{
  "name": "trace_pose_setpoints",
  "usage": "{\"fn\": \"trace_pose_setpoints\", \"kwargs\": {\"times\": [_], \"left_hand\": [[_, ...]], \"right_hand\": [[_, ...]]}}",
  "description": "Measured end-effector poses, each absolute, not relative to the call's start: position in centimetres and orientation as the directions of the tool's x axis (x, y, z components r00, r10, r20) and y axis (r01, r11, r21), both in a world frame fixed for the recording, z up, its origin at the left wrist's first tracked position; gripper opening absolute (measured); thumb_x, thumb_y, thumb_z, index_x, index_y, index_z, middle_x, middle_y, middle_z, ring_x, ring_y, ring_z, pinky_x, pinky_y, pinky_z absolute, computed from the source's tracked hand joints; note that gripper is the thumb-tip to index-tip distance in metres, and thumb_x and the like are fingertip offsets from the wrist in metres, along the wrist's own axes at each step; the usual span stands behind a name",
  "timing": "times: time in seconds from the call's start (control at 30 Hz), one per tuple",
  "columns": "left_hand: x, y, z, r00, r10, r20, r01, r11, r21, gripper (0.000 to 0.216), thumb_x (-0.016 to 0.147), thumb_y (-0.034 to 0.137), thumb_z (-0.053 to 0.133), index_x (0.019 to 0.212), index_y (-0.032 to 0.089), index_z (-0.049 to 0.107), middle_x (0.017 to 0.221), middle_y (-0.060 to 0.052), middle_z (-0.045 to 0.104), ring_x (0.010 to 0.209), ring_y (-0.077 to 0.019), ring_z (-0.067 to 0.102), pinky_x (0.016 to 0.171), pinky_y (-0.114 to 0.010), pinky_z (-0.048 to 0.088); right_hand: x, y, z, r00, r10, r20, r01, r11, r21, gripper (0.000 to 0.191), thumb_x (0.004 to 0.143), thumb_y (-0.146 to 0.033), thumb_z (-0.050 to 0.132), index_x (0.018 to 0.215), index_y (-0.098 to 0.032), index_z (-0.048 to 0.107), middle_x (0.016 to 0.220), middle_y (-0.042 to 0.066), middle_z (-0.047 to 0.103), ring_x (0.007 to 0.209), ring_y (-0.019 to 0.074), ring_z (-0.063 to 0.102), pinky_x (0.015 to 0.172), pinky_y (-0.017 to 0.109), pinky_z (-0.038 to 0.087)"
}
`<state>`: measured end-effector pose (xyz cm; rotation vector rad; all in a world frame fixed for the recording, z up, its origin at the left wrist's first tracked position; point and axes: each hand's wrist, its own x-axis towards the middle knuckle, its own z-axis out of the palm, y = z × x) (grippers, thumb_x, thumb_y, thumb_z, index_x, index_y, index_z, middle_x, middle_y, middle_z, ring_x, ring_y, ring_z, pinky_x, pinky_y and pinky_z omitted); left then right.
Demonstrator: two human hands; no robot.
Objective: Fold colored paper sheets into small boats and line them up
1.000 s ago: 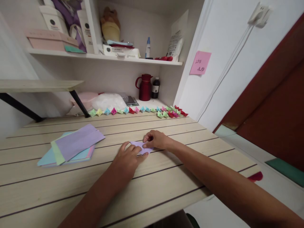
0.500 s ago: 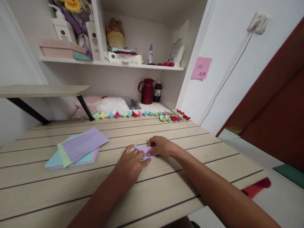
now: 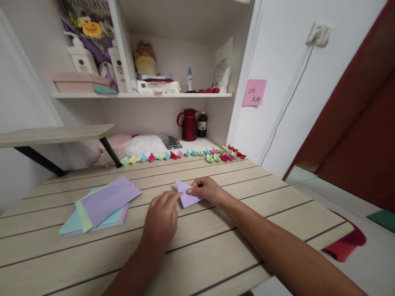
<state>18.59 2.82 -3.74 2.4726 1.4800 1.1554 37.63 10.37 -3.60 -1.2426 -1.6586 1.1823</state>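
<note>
Plainly, the folded purple paper [image 3: 189, 200] lies between the two hands, over the middle of the desk [image 3: 92, 263], well in from its near edge and its right edge. From the left hand [image 3: 161, 216] it lies ahead and to the right; from the right hand [image 3: 207, 191] it lies to the left. Its long axis slants from a pointed corner toward the desk's far edge, down and right beneath the right fingers. The right hand is the nearer, for it grips the paper in a pinch, thumb laid on the upper face and fingers curled in behind. Its forearm reaches in low over the desk's right part, the wrist fairly straight, the back of the hand turned up and outward.

The left hand sits lower, palm down, fingers bunched and angled toward the paper's left edge; it is blurred, so I cannot tell whether the fingertips touch that edge or close on anything. Toward the desk's left edge lies a loose stack of coloured sheets [image 3: 106, 201], purple uppermost, while a row of small folded paper shapes [image 3: 180, 154] lines the far edge, thickening near the far right corner
</note>
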Motion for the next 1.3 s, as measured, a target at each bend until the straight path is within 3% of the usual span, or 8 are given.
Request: {"fn": "trace_pose_setpoints", "kwargs": {"times": [0.13,0.23,0.4,0.9,1.0,1.1,1.2,1.3], "left_hand": [[18.2,3.2,-3.2,-0.190,0.873,0.450,0.430,-0.338,0.837,0.033,0.088,0.032,0.048,0.119,0.020,0.048,0.112,-0.009,0.060,0.083,-0.0185,0.065,0.079,-0.037,0.050],[18.4,3.4,-3.2,-0.132,0.944,0.302,0.207,-0.272,0.940,0.040,0.081,0.042,0.059,0.113,0.018,0.053,0.102,-0.008,0.064,0.083,-0.0190,0.065,0.076,-0.034,0.050],[19.1,3.7,-3.5,-0.076,0.960,0.268,0.119,-0.259,0.959,0.034,0.070,0.034,0.069,0.099,0.018,0.060,0.092,-0.007,0.069,0.081,-0.0181,0.064,0.076,-0.032,0.050],[18.6,3.7,-2.5,-0.238,0.960,0.146,0.023,-0.145,0.989,0.023,0.062,0.036,0.074,0.071,0.016,0.068,0.058,0.003,0.060,0.054,-0.0114,0.052,0.057,-0.023,0.043],[18.3,3.5,-2.1,-0.231,0.963,0.140,0.062,-0.130,0.990,0.022,0.065,0.037,0.072,0.070,0.016,0.069,0.054,0.004,0.055,0.055,-0.0119,0.050,0.059,-0.023,0.041],[17.9,3.3,-1.7,-0.193,0.969,0.155,0.075,-0.143,0.987,0.023,0.069,0.039,0.070,0.066,0.017,0.066,0.054,0.004,0.052,0.057,-0.0113,0.048,0.061,-0.022,0.039],[17.7,3.2,-1.4,-0.116,0.981,0.156,0.087,-0.147,0.985,0.028,0.071,0.042,0.069,0.059,0.017,0.062,0.056,0.004,0.052,0.058,-0.0110,0.046,0.062,-0.022,0.037],[17.7,3.2,-1.5,-0.089,0.988,0.130,0.133,-0.118,0.984,0.029,0.070,0.043,0.070,0.061,0.017,0.064,0.054,0.004,0.051,0.058,-0.0120,0.047,0.062,-0.023,0.037]], "right_hand": [[36.6,9.6,-2.5,-0.124,0.979,0.163,0.064,0.172,-0.983,0.041,0.060,-0.050,0.076,0.063,-0.017,0.053,0.057,-0.004,0.049,0.054,0.0093,0.040,0.051,0.022,0.030],[36.0,9.2,-2.2,-0.060,0.955,0.289,0.047,0.292,-0.955,0.038,0.062,-0.048,0.076,0.063,-0.018,0.053,0.061,-0.003,0.048,0.058,0.0109,0.041,0.053,0.023,0.032],[35.6,8.7,-2.1,-0.043,0.902,0.430,0.109,0.433,-0.895,0.030,0.069,-0.043,0.072,0.064,-0.019,0.055,0.069,0.000,0.052,0.066,0.0146,0.048,0.061,0.027,0.040],[35.0,7.7,-1.9,-0.119,0.835,0.538,0.131,0.550,-0.825,0.028,0.074,-0.043,0.070,0.069,-0.020,0.056,0.077,0.001,0.054,0.073,0.0158,0.052,0.070,0.028,0.043],[35.4,7.8,-1.7,-0.104,0.864,0.493,0.078,0.501,-0.862,0.034,0.074,-0.048,0.070,0.094,-0.022,0.059,0.102,0.005,0.057,0.090,0.0183,0.056,0.081,0.031,0.045],[36.0,7.8,-1.2,-0.126,0.922,0.367,-0.065,0.361,-0.930,0.046,0.087,-0.058,0.049,0.121,-0.027,0.051,0.125,0.007,0.053,0.106,0.0194,0.055,0.089,0.033,0.045],[36.6,8.0,-0.8,-0.230,0.937,0.264,-0.142,0.236,-0.961,0.060,0.091,-0.066,0.029,0.123,-0.024,0.056,0.122,0.010,0.058,0.105,0.0207,0.058,0.089,0.035,0.045],[36.8,7.9,-0.7,-0.338,0.908,0.247,-0.111,0.223,-0.969,0.058,0.086,-0.067,0.043,0.114,-0.020,0.064,0.109,0.009,0.064,0.097,0.0202,0.060,0.085,0.033,0.045]]}}
